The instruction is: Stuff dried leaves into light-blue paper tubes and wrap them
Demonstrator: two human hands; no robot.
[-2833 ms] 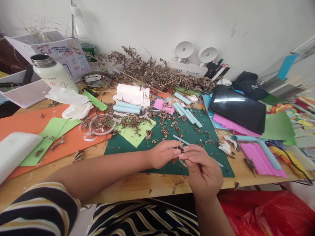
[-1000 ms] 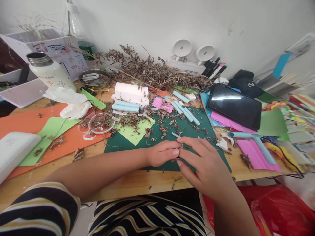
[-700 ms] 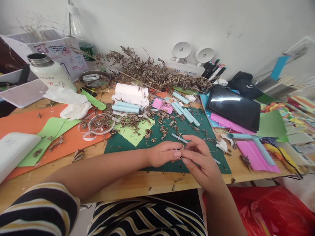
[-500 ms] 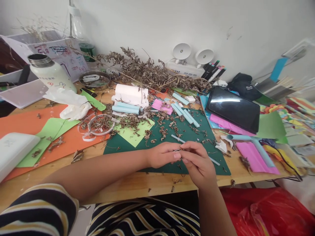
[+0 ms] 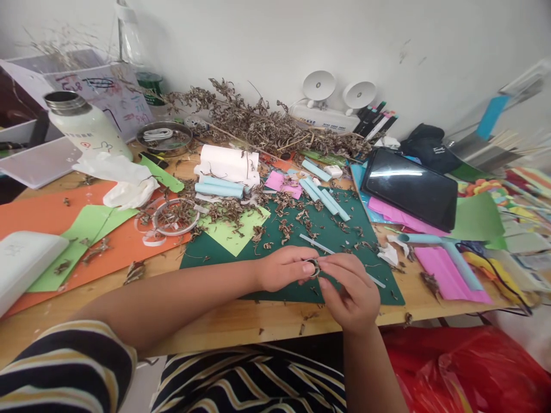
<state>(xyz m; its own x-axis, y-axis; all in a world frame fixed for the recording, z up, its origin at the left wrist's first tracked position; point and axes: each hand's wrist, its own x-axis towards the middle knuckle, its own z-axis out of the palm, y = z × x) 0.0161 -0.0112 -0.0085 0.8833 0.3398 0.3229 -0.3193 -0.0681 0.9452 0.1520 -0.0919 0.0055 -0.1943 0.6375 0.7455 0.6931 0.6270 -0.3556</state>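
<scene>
My left hand (image 5: 284,268) and my right hand (image 5: 350,289) meet above the near edge of a dark green cutting mat (image 5: 284,287). Both pinch a small ring-like object (image 5: 311,268) with dried plant bits on it, held between the fingertips. The fingers of both hands are curled closed around it. Crumbled dried leaves (image 5: 297,221) lie scattered over the mat just beyond my hands. A thin pale blue strip (image 5: 316,244) lies on the mat behind them.
A heap of dried branches (image 5: 267,123) lies at the back by the wall. Rolled blue paper tubes (image 5: 325,201), a white paper roll (image 5: 228,163), a tape ring (image 5: 174,218), a flask (image 5: 84,126), a dark tablet (image 5: 408,186) and coloured paper sheets crowd the wooden table (image 5: 241,321).
My right hand reached forward over my left hand with fingers spread, then drew back and curled into a pinch on the small ring. My left hand stayed in place.
</scene>
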